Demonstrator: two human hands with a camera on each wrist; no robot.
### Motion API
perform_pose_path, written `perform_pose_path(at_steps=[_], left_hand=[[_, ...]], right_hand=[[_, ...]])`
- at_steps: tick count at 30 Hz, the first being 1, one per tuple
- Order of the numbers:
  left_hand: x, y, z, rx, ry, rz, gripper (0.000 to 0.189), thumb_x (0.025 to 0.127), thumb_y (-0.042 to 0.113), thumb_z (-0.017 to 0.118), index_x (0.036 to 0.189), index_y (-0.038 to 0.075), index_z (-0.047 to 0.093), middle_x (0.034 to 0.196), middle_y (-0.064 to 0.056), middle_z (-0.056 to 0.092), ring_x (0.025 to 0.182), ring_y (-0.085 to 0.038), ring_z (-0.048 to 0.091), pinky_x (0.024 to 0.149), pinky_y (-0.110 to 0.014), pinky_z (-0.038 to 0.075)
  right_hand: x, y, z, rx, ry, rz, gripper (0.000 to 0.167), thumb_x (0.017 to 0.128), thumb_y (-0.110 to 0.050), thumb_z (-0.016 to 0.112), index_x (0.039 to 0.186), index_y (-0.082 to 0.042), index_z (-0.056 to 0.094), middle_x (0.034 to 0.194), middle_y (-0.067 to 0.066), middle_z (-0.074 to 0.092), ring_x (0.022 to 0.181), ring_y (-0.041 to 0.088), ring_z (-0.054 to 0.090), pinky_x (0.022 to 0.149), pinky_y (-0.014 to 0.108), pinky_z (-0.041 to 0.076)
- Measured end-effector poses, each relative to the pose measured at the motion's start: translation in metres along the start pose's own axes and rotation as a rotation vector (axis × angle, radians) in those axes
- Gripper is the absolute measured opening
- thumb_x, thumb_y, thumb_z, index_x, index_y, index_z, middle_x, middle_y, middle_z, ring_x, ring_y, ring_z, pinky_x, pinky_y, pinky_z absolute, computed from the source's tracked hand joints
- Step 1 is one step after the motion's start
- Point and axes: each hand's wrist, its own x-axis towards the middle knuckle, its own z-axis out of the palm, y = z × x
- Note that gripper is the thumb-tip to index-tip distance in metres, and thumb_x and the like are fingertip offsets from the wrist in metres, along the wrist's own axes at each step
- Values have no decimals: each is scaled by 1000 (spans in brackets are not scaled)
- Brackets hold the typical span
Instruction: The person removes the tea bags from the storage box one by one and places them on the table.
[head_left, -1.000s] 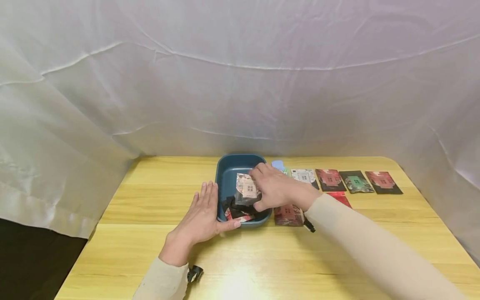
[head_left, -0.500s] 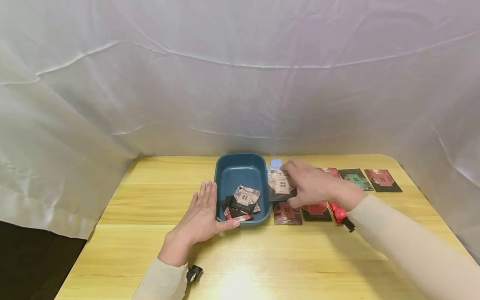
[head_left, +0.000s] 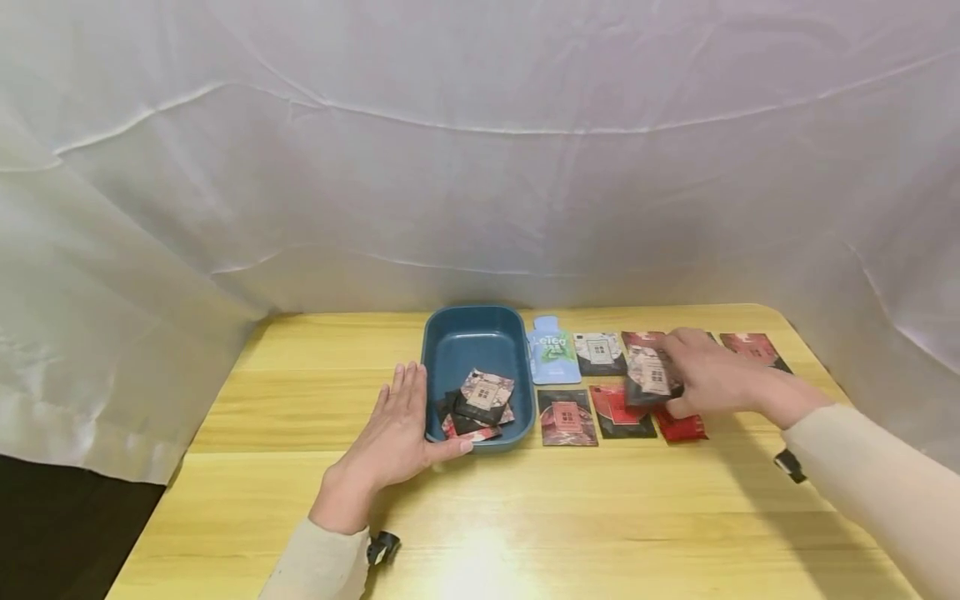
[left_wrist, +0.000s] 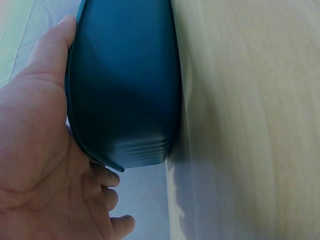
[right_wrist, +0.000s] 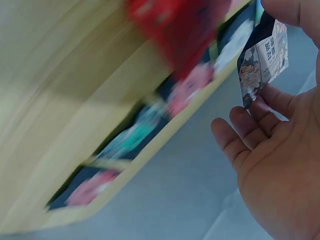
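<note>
My right hand pinches a black and pale pink flower-print sachet between thumb and fingers, above the sachets on the right of the table. In the right wrist view the printed label of this sachet shows beside the fingers. My left hand rests against the left side of a blue plastic bin, fingers straight along the rim and thumb at its front corner. Several black, red and floral sachets lie heaped at the near end inside the bin.
Right of the bin stand two rows of packets. The back row has a light blue LeTea pouch, a white-and-black sachet and a red-black one. In front lie sachets including a brownish-red one and a shiny red packet. A grey curtain hangs behind.
My right hand has lifted the floral sachet out of the bin and carried it right over the rows. Another floral sachet stays in the bin. My left hand keeps its place against the bin.
</note>
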Motion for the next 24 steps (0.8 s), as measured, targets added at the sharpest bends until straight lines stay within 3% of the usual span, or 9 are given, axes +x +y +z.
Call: perform_pose_path(at_steps=[6, 10, 13, 18, 24], left_hand=[[0, 0, 0, -8, -3, 0, 140, 80, 90, 60, 167, -2, 1, 176, -20, -4, 164, -34, -6, 132, -56, 6], [0, 0, 0, -11, -4, -1, 140, 80, 90, 61, 168, -2, 1, 176, -19, -4, 164, -34, -6, 132, -56, 6], [0, 0, 0, -13, -4, 0, 140, 80, 90, 61, 168, -2, 1, 176, -19, -4, 164, -34, -7, 133, -56, 6], [0, 0, 1, -6, 11, 10, 139, 81, 88, 63, 167, -4, 3, 176, -22, -1, 164, -38, -2, 132, -58, 8], [1, -1, 2, -6, 19, 14, 139, 81, 87, 63, 167, -5, 5, 175, -24, 1, 164, -39, -1, 132, -59, 10]], right_hand=[[-24, 43, 1, -50, 50, 17, 89, 62, -33, 93, 134, 5, 57, 115, 14, 59, 99, 28, 55, 84, 48, 52], [-36, 62, 2, -59, 46, 17, 92, 58, -33, 94, 132, 7, 56, 123, 28, 58, 112, 46, 57, 96, 64, 52], [-43, 70, 4, -67, 29, 24, 96, 58, -35, 96, 133, 8, 55, 133, 36, 54, 124, 55, 52, 103, 72, 46], [-50, 76, 5, -72, -5, 28, 91, 60, -34, 93, 133, 5, 56, 132, 33, 54, 123, 56, 53, 100, 73, 47], [-56, 80, 4, -80, -31, 39, 91, 58, -29, 91, 136, 1, 55, 144, 36, 46, 126, 63, 49, 97, 75, 48]])
